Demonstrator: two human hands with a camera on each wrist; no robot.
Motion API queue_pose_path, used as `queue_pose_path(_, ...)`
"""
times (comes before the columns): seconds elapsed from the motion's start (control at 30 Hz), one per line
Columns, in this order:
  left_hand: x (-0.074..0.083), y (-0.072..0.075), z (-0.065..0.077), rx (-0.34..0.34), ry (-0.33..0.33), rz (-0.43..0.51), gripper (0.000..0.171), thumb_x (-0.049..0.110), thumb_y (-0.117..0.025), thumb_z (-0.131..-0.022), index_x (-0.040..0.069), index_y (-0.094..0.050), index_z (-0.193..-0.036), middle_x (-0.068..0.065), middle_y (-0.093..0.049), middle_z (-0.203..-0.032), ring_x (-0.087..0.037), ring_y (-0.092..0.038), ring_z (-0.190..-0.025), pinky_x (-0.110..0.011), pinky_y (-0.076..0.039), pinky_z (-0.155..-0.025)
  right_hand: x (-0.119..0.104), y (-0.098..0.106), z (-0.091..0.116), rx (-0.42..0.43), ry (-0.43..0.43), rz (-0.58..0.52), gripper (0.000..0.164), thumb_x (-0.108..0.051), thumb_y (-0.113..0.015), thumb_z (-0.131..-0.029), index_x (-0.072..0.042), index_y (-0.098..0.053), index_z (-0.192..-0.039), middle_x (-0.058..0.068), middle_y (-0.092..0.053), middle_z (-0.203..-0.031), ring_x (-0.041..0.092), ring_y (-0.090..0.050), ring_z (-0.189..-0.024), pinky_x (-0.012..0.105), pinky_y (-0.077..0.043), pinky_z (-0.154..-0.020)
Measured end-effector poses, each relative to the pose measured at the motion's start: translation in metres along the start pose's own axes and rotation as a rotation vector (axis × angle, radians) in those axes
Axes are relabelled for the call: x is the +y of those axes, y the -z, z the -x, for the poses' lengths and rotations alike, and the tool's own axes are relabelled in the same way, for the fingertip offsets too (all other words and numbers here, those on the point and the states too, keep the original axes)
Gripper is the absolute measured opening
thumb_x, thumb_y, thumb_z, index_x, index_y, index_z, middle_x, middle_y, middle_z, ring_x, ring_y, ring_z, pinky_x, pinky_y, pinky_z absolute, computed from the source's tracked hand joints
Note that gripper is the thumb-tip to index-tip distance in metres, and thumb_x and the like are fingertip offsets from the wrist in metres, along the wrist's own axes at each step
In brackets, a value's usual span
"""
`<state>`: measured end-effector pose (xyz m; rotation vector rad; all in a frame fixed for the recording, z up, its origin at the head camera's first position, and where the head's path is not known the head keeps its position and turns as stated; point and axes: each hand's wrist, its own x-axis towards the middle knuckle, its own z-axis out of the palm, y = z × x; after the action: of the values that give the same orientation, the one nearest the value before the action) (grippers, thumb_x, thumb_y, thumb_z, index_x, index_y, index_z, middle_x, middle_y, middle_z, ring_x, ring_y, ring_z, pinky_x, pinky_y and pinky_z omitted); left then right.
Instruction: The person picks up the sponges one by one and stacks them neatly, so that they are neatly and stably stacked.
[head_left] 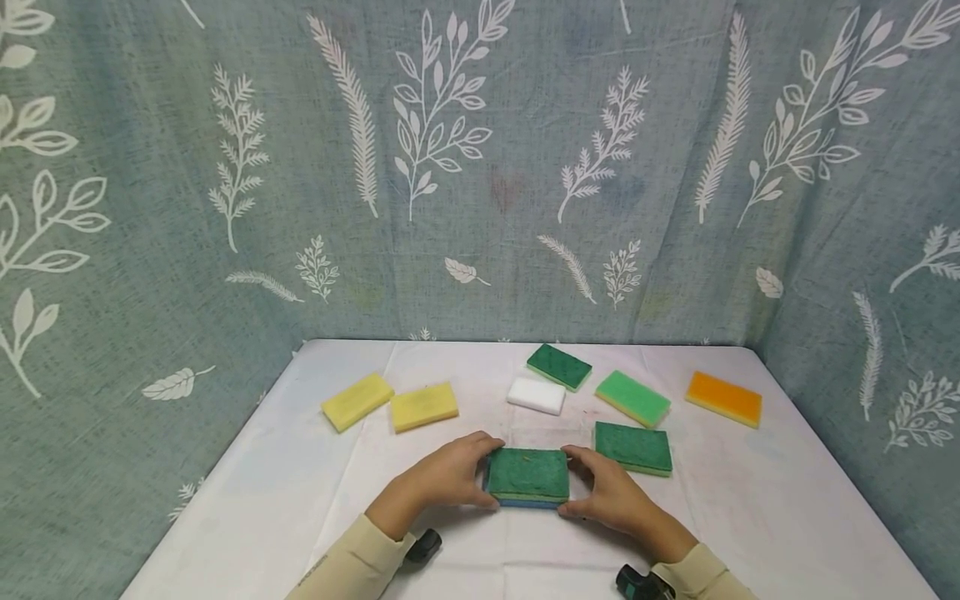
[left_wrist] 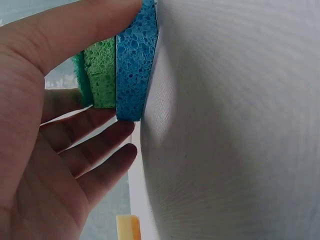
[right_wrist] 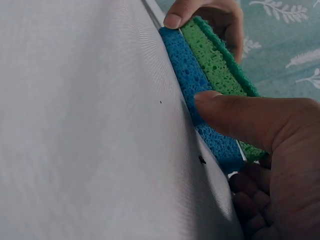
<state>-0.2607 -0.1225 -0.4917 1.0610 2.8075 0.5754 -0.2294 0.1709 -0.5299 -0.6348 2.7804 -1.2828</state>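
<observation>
Two sponges lie stacked flat near the table's front middle. The upper is a green sponge (head_left: 528,473) with a darker scouring pad facing up; under it is a blue sponge (left_wrist: 134,75) whose underside meets the white cloth. My left hand (head_left: 448,473) holds the stack's left end, thumb at the front and fingers around the back corner. At the right end my right hand (head_left: 609,492) grips in the same way, its thumb against the blue sponge's front side in the right wrist view. The two layers sit nearly in line.
Behind and right lies another green sponge (head_left: 633,447), close to my right hand. Farther back are two yellow sponges (head_left: 357,402), a white sponge (head_left: 536,396), a dark green one (head_left: 559,367), a light green one (head_left: 632,398) and an orange one (head_left: 724,398). Patterned curtains (head_left: 480,275) surround the table.
</observation>
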Motion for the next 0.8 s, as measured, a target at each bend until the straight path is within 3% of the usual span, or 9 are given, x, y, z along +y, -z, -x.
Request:
queue_pose_path(0.2, -0.003, 0.000, -0.001, 0.047, -0.010, -0.012, 0.089, 0.040, -0.090, -0.065, 0.004, -0.052, -0.137, 0.002, -0.057, -0.123, -0.012, -0.054, -0.113, -0.031, -0.044, -0.100, -0.003, -0.002, -0.008, -0.024, -0.002, -0.043, 0.089, -0.024, -0.091, -0.066, -0.002, -0.047, -0.141, 0.011, -0.062, -0.122, 0.026, -0.063, -0.105, 0.043, -0.051, -0.089)
queue_pose_path(0.37, -0.003, -0.001, -0.001, 0.047, 0.008, -0.010, 0.088, 0.040, -0.089, -0.066, 0.002, -0.052, -0.136, 0.000, -0.058, -0.123, -0.013, -0.055, -0.112, -0.031, -0.045, -0.099, -0.006, -0.001, -0.012, -0.047, -0.012, -0.062, 0.090, -0.018, -0.090, -0.067, 0.000, -0.045, -0.142, 0.016, -0.060, -0.126, 0.030, -0.062, -0.108, 0.044, -0.051, -0.091)
queue_pose_path(0.6, -0.003, 0.001, 0.001, 0.043, 0.007, -0.024, 0.093, 0.046, -0.087, -0.066, 0.002, -0.050, -0.139, 0.000, -0.057, -0.128, -0.014, -0.054, -0.117, -0.033, -0.043, -0.101, -0.003, -0.003, -0.011, -0.051, 0.004, -0.107, 0.101, -0.028, -0.091, -0.067, -0.001, -0.037, -0.148, 0.016, -0.054, -0.134, 0.029, -0.059, -0.113, 0.042, -0.050, -0.093)
queue_pose_path(0.8, -0.015, 0.009, 0.005, -0.004, 0.036, -0.010, 0.099, 0.050, -0.087, -0.065, 0.006, -0.046, -0.144, -0.001, -0.053, -0.136, -0.018, -0.048, -0.126, -0.035, -0.039, -0.106, -0.003, -0.006, -0.012, -0.030, -0.018, -0.106, 0.100, -0.035, -0.089, -0.069, -0.007, -0.037, -0.149, 0.013, -0.055, -0.131, 0.028, -0.058, -0.112, 0.043, -0.049, -0.093)
